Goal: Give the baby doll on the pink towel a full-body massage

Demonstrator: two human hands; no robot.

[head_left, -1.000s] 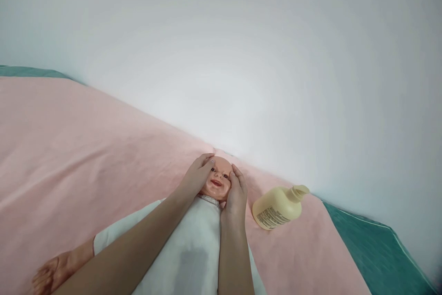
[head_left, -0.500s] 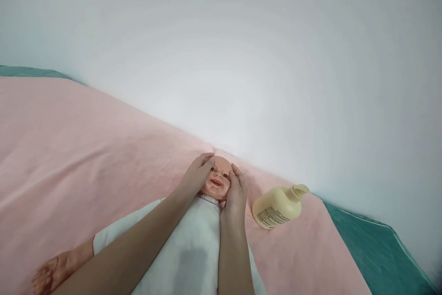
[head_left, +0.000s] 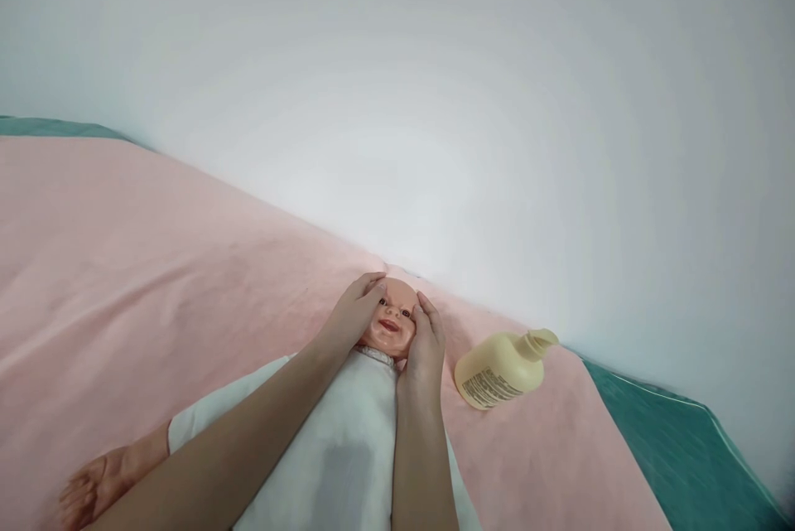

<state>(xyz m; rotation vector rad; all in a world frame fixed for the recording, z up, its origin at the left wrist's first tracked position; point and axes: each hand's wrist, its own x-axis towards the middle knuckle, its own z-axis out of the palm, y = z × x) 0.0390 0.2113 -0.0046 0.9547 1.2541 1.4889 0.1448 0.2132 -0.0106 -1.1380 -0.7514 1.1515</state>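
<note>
A baby doll (head_left: 396, 324) in a white garment (head_left: 341, 432) lies on its back on a pink cloth (head_left: 155, 266), its head toward the wall. My left hand (head_left: 357, 311) rests against one side of the doll's head, thumb near the brow. On the other side, my right hand (head_left: 427, 340) is pressed to the head, its fingers curved along the temple and cheek. Between them they hold the head. A grey patch shows on the garment's front. The doll's bare hand (head_left: 93, 485) sticks out beyond my left forearm.
A pale yellow pump bottle (head_left: 500, 369) with printed text is on the pink cloth to the right of my right hand. Green fabric (head_left: 683, 440) shows at the right and far left. A white wall (head_left: 397, 100) rises behind the cloth.
</note>
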